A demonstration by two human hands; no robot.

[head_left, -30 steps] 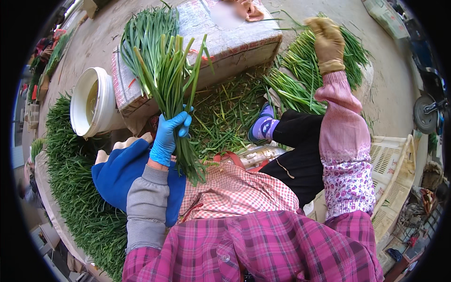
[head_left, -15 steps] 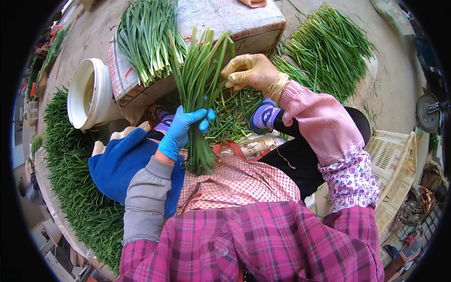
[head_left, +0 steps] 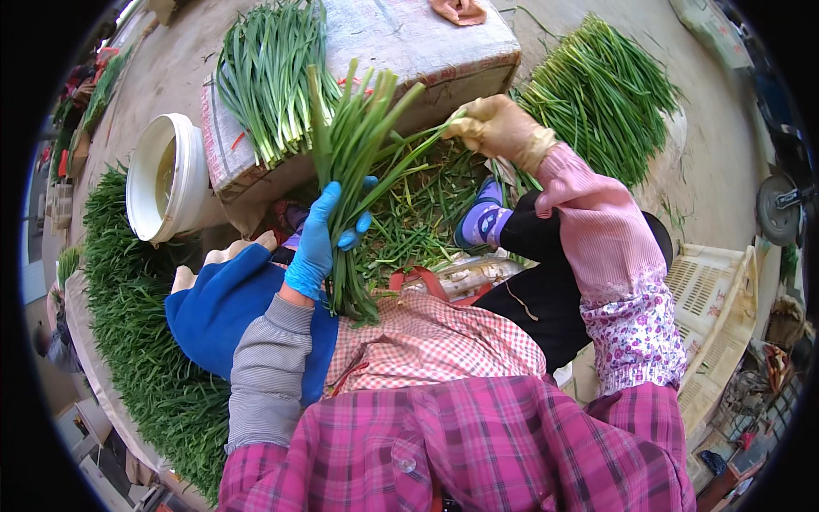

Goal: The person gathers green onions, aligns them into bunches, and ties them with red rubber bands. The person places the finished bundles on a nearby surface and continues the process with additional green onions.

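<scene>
My left hand (head_left: 317, 241), in a blue glove, is wrapped around a bunch of garlic chives (head_left: 351, 141) above my lap. Its pale cut ends point up and away from me, and the dark leaf tips hang over the checked apron (head_left: 426, 328). My right hand (head_left: 499, 130), in a cream rubber glove, pinches the ends of a few garlic chive stalks (head_left: 411, 155). Those stalks slant out to the right from the bunch and still reach into it. Loose trimmed leaves (head_left: 418, 218) litter the ground between my feet.
A wrapped block (head_left: 409, 43) ahead carries a pile of chives (head_left: 271, 77) and a brown cloth (head_left: 459, 10). A white bucket (head_left: 183, 183) stands left of it. More chives lie in a heap (head_left: 601, 94) at right and a long bank (head_left: 141, 341) at left. A plastic crate (head_left: 704, 290) sits right.
My right hand has moved away to the right, drawing a few stalks sideways out of the bunch. The left hand's fingers have loosened slightly, and the bunch sits a little further left.
</scene>
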